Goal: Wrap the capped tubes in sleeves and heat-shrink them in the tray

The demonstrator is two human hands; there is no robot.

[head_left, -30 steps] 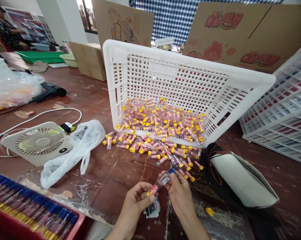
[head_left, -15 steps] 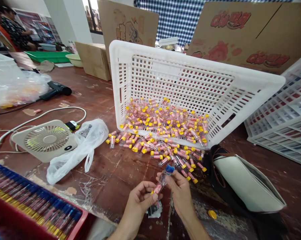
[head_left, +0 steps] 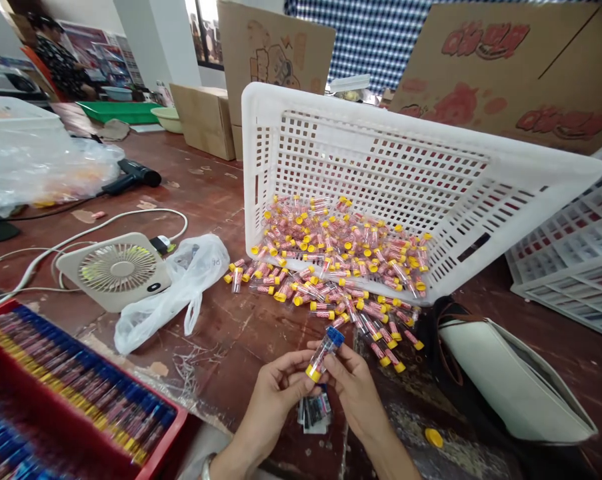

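Note:
Both hands hold one clear tube (head_left: pixel 323 355) with a yellow end at the lower left and a blue cap at the upper right. My left hand (head_left: pixel 281 393) has its fingers closed around the yellow end. My right hand (head_left: pixel 353 387) pinches the tube near the blue cap. Just beyond them, yellow-capped tubes (head_left: pixel 325 293) with pink-striped contents spill out of a tipped white basket (head_left: pixel 421 133). Small printed packets (head_left: pixel 315 412) lie below the hands, partly hidden by them.
A red tray (head_left: pixel 173 427) of blue-and-yellow tubes is at the lower left. Near it are a fan (head_left: pixel 125 268), a plastic bag (head_left: pixel 173 293) and cables. A pale pouch (head_left: pixel 515 380) and loose yellow cap (head_left: pixel 433 438) lie right. Someone (head_left: pixel 61 60) sits far back left.
The view has shifted left, so things appear further right. The held tube is turned, its yellow end now showing clearly, and my right fingers have moved lower along it.

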